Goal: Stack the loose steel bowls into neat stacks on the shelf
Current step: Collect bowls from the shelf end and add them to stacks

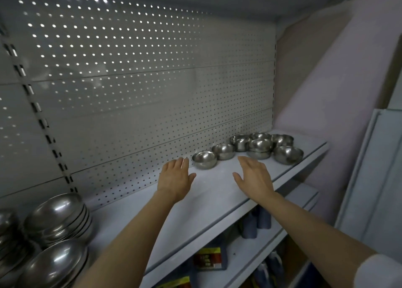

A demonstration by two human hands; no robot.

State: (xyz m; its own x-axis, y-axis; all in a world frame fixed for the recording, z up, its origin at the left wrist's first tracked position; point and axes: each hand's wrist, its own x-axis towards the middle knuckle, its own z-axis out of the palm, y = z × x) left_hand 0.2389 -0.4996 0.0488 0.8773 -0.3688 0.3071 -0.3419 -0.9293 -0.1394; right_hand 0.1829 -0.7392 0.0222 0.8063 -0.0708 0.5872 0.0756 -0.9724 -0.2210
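Several small steel bowls sit upright at the far right end of the grey shelf [208,198]. The nearest bowl [204,159] stands alone, a second bowl [223,151] is just behind it, and a short stack [260,150] rises in the cluster beside another single bowl [288,154]. My left hand [175,180] hovers over the shelf, fingers spread, a little short of the nearest bowl. Over to the right, my right hand [255,177] is stretched out flat, fingertips close to the stack. Both hands hold nothing.
Stacks of larger steel bowls turned upside down [58,218] fill the shelf's left end. A perforated back panel [130,92] closes the rear. Lower shelves hold dark bottles [250,224] and a coloured packet [208,259]. A pale wall stands on the right.
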